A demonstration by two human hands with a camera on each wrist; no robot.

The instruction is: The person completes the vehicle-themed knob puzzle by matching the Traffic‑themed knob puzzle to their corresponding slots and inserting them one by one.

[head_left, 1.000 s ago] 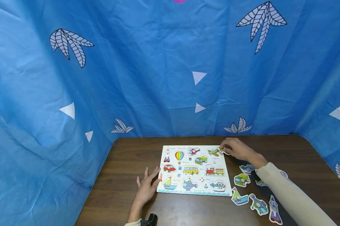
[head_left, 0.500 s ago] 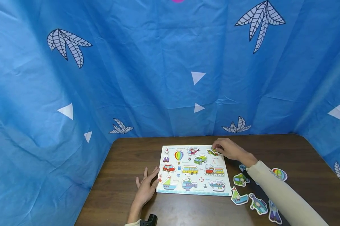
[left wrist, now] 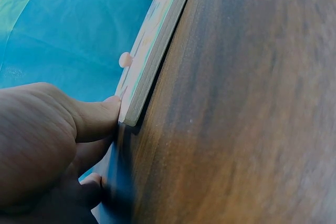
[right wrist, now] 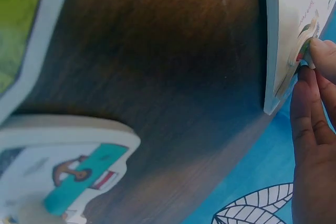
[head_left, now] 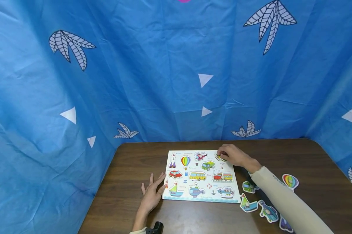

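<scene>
A white puzzle board (head_left: 235,194) with vehicle pictures lies flat on the table. At its far right corner my right hand (head_left: 235,155) pinches a small airplane puzzle piece (head_left: 218,158), mostly hidden by the fingers. In the right wrist view the thumb and fingertips hold this piece (right wrist: 306,50) against the board's face, slightly tilted; whether it lies in its recess I cannot tell. My left hand (head_left: 151,194) rests at the board's left edge with fingers spread. The left wrist view has its thumb touching the corner of the board (left wrist: 152,66), where round knobs stand up.
Right of the board lie loose pieces: a sailboat (head_left: 248,204), a submarine (head_left: 268,212), a green truck (head_left: 250,187), a balloon (head_left: 290,181) and a rocket (head_left: 285,224) partly under the sleeve. A ship piece (right wrist: 100,161) shows close in the right wrist view. A blue curtain (head_left: 176,81) stands behind the table.
My right hand has moved left from the board's right edge onto its far right corner, carrying the airplane puzzle piece over the airplane picture. The left hand has stayed in place.
</scene>
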